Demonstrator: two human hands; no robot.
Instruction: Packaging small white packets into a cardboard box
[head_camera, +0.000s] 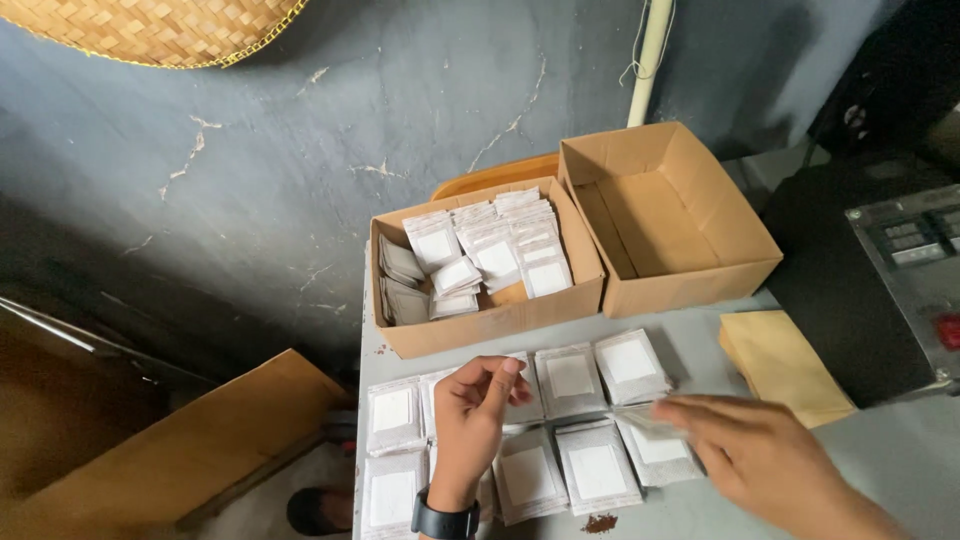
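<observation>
paper: small square white-labelled sachets (570, 378) lie in two rows on the grey tabletop (900, 460)
left hand (470, 415): fingers curled, loose, resting on the rows, gripping nothing
right hand (760, 455): fingertips (672, 408) pinched on one blurred sachet (645, 418)
tip: I'd lay it flat, edges flush with neighbours
supply: brown cardboard box of sachets (485, 265) just behind

**Two hands over rows of sachets in front of a filled box**

The filled cardboard box (489, 318) holds upright white-labelled sachets packed in rows. Just in front of it, on the grey table (900, 455), flat sachets (570, 378) lie in two rows. The left hand (472, 412), a black watch (444, 521) on its wrist, rests on those rows with fingers curled, directly in front of the box. The right hand (760, 455), blurred, pinches a clear sachet (650, 420) at the right end of the rows. An empty cardboard box (668, 218) touches the filled box's right side. Further right lie a brown envelope (785, 365) and a black machine (880, 270).
</observation>
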